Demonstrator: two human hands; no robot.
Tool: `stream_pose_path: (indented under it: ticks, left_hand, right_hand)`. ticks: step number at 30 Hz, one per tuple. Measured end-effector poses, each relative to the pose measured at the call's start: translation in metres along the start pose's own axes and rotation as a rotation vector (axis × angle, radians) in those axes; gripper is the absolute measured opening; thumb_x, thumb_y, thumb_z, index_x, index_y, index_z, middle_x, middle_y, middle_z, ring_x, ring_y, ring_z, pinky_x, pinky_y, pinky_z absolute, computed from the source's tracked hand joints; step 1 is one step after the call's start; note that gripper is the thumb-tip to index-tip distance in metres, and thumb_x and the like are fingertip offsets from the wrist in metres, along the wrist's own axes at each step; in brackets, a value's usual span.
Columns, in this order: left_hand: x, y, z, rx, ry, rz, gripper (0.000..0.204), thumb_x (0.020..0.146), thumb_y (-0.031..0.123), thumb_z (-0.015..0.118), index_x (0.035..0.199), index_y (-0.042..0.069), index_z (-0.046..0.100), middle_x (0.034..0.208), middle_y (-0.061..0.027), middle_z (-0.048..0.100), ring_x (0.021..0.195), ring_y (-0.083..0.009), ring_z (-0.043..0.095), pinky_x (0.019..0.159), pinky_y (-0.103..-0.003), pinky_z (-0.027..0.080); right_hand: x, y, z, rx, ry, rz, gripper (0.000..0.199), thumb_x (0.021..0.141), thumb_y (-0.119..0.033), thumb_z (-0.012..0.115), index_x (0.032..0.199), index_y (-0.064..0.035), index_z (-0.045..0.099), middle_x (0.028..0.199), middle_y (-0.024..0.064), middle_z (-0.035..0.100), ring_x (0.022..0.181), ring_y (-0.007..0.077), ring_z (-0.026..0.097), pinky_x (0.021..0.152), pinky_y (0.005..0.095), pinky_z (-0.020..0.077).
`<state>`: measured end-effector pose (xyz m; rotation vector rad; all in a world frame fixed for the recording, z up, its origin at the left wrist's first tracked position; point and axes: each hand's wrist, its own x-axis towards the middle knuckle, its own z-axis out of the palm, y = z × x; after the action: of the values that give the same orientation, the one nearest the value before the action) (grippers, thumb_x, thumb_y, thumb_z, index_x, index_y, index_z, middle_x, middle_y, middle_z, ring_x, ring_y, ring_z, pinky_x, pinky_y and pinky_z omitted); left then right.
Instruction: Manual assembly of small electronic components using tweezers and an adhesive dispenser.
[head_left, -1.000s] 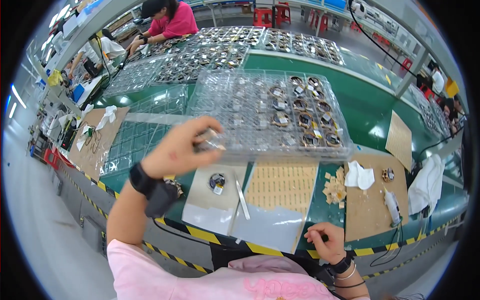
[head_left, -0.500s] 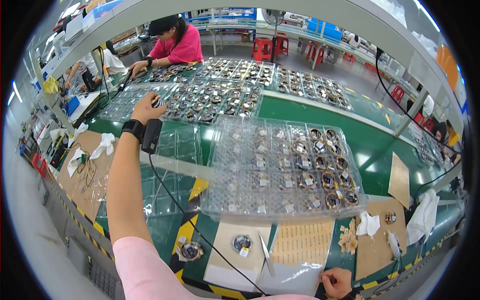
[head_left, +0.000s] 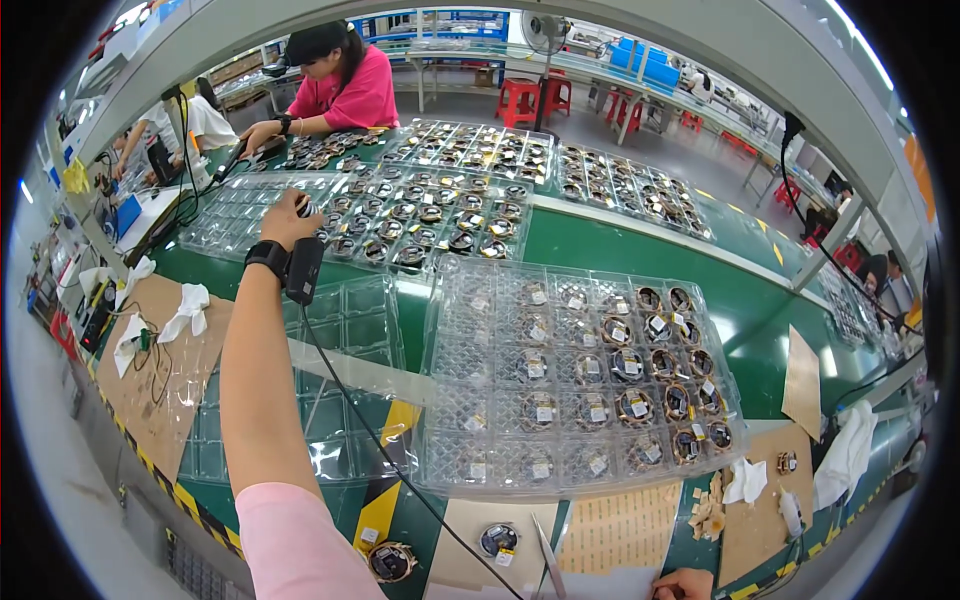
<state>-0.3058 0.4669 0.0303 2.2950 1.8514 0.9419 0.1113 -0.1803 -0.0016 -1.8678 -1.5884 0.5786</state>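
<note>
Now left hand (head_left: 292,220) reached farther, onto far tray (head_left: 400,215).

Near tray (head_left: 580,375) right of empty tray (head_left: 340,390), behind paper sheet (head_left: 620,530).

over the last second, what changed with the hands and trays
The left hand left the near tray and stretched out to the far tray of small parts, where it now rests; whether it grips one cannot be told. The right hand has stayed low at the bench edge. The trays and the person in pink have kept their places.
</note>
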Motion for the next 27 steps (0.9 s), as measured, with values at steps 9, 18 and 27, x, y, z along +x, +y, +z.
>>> stream_pose_path:
  ticks: [9, 18, 27]
  left_hand:
    - [0.019, 0.001, -0.015, -0.081, -0.122, 0.015, 0.064, 0.064, 0.044, 0.073, 0.111, 0.003, 0.055, 0.103, -0.0167, 0.063, 0.093, -0.0292, 0.062, 0.083, -0.036, 0.047]
    - [0.030, -0.001, -0.049, -0.096, -0.083, 0.083, 0.064, 0.065, 0.043, 0.075, 0.111, 0.002, 0.055, 0.100, -0.0134, 0.063, 0.088, -0.0235, 0.061, 0.080, -0.032, 0.047]
    - [0.047, 0.008, -0.034, 0.100, 0.015, 0.057, 0.063, 0.065, 0.045, 0.073, 0.112, 0.007, 0.055, 0.102, -0.0145, 0.065, 0.093, -0.0293, 0.063, 0.082, -0.037, 0.048]
  right_hand:
    - [0.000, -0.002, -0.002, 0.011, 0.007, 0.016, 0.010, 0.082, -0.012, 0.059, 0.085, -0.0034, 0.064, 0.073, 0.0149, 0.061, 0.062, 0.0314, 0.058, 0.058, 0.0383, 0.0454]
    - [-0.002, 0.000, -0.005, 0.062, 0.047, 0.031, 0.010, 0.081, -0.010, 0.058, 0.084, -0.0030, 0.063, 0.074, 0.0158, 0.062, 0.063, 0.0312, 0.059, 0.059, 0.0378, 0.0461]
    - [-0.002, 0.001, -0.004, 0.049, 0.052, 0.010, 0.009, 0.080, -0.008, 0.058, 0.084, -0.0031, 0.063, 0.072, 0.0157, 0.061, 0.061, 0.0302, 0.059, 0.058, 0.0358, 0.0463]
